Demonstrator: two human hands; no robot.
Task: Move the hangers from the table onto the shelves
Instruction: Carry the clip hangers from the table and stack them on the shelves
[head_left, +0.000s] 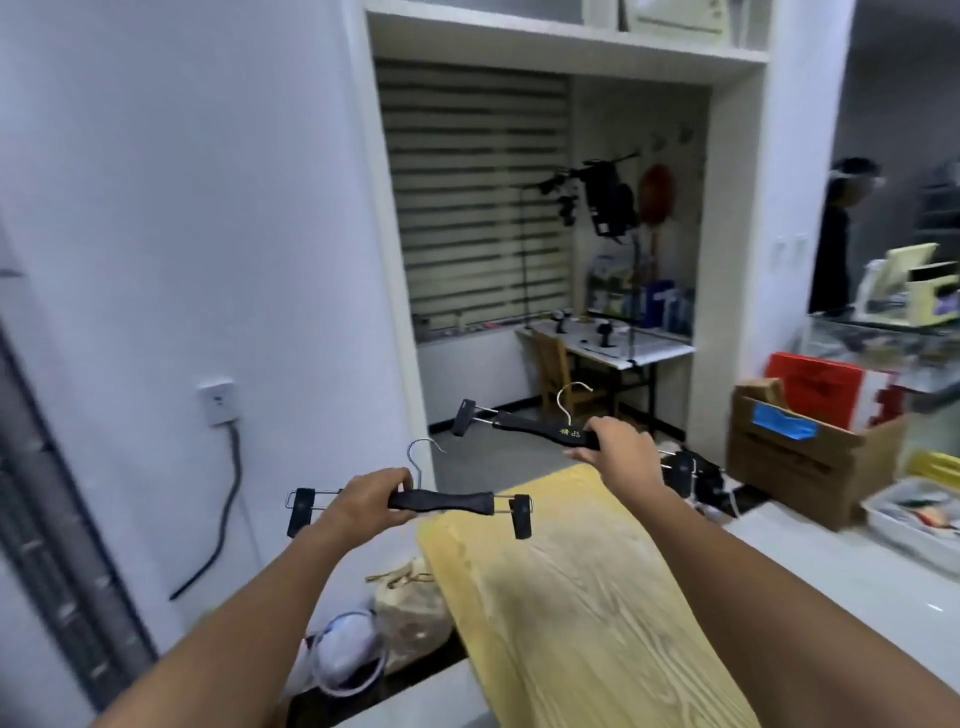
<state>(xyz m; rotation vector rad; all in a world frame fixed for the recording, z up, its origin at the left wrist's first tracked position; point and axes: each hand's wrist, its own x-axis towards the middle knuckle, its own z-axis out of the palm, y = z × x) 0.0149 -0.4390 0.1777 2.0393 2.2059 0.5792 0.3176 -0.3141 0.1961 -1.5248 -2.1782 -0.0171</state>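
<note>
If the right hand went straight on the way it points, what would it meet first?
The way looks free: beyond the right hand and its hanger is open floor, then probably the wooden chair; depth is unclear.

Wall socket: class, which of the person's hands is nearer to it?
Left. The left hand, holding a hanger, is just right of and below the wall socket; the right hand, holding a second hanger, is much farther right.
</note>
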